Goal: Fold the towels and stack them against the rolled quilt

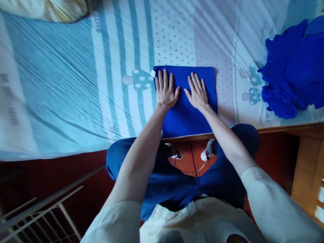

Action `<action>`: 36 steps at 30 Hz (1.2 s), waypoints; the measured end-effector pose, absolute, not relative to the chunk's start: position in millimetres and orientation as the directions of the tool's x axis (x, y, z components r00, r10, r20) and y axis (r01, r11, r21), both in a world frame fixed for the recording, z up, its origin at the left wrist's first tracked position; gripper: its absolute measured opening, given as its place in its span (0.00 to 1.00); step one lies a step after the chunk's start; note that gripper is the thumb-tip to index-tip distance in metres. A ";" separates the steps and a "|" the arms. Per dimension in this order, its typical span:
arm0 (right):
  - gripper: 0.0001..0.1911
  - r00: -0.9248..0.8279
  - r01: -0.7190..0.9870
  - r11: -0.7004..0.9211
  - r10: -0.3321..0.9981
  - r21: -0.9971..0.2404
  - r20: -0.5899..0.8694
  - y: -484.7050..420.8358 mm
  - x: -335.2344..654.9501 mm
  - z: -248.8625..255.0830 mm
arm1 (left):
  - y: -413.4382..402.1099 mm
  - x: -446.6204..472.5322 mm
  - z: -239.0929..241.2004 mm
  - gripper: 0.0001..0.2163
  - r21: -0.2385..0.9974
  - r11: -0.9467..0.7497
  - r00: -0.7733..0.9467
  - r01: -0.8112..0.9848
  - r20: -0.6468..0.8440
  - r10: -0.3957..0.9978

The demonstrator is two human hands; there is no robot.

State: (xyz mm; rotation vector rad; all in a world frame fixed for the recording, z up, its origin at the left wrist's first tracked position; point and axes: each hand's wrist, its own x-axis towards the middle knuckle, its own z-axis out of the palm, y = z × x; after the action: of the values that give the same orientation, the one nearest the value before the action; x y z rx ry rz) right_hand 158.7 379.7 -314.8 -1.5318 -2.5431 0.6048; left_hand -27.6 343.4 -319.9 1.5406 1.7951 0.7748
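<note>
Left hand [165, 93] and right hand [197, 95] spread flat, empty, on blue cloth [187, 121]; creases could be caused by uneven drag.

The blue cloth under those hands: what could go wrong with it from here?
The blue cloth reaches the near edge of the patterned sheet, so a pull toward that side might drag it over. The left hand and right hand lie spread on it; sliding them could wrinkle it.
</note>
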 end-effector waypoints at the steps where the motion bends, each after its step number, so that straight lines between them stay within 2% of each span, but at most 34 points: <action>1: 0.36 -0.474 0.828 0.407 0.875 -0.385 -0.095 393.7 169.2 -320.2 | 349.7 -36.9 -319.7 0.40 0.787 0.150 -0.122 0.599 -0.095 0.988; 7: 0.38 -0.372 0.869 0.331 0.927 -0.367 -0.046 428.0 206.8 -338.1 | 354.0 -46.1 -298.9 0.41 0.805 0.223 -0.227 0.550 -0.112 0.967; 11: 0.37 -0.404 0.859 0.356 0.913 -0.367 -0.058 366.2 167.9 -330.2 | 304.8 9.4 -290.4 0.38 0.803 0.230 -0.208 0.549 -0.135 0.969; 14: 0.34 -0.415 0.852 0.343 0.903 -0.395 -0.112 305.4 153.3 -315.7 | 253.1 42.6 -291.4 0.35 0.756 0.284 -0.226 0.590 -0.182 0.957; 20: 0.32 -0.288 0.890 0.212 0.948 -0.404 -0.138 259.4 217.8 -290.0 | 186.6 36.3 -289.7 0.33 0.656 0.356 -0.318 0.665 -0.182 0.930; 26: 0.30 -0.150 0.883 0.110 0.987 -0.456 -0.051 235.8 265.8 -290.2 | 144.4 24.2 -288.6 0.32 0.611 0.422 -0.410 0.670 -0.169 0.896; 31: 0.23 0.081 0.835 -0.061 0.997 -0.546 0.011 211.4 281.4 -302.0 | 120.2 14.9 -298.9 0.25 0.653 0.511 -0.547 0.559 -0.173 0.819; 36: 0.17 0.311 0.762 -0.291 0.948 -0.578 -0.068 205.1 294.3 -315.4 | 117.1 6.3 -310.2 0.13 0.717 0.632 -0.708 0.295 -0.280 0.648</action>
State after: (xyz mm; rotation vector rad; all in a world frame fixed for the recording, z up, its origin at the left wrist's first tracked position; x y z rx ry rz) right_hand 294.3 205.1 -315.4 -2.1409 -1.5160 0.5631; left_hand 6.3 117.1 -310.2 0.7379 2.3296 0.8926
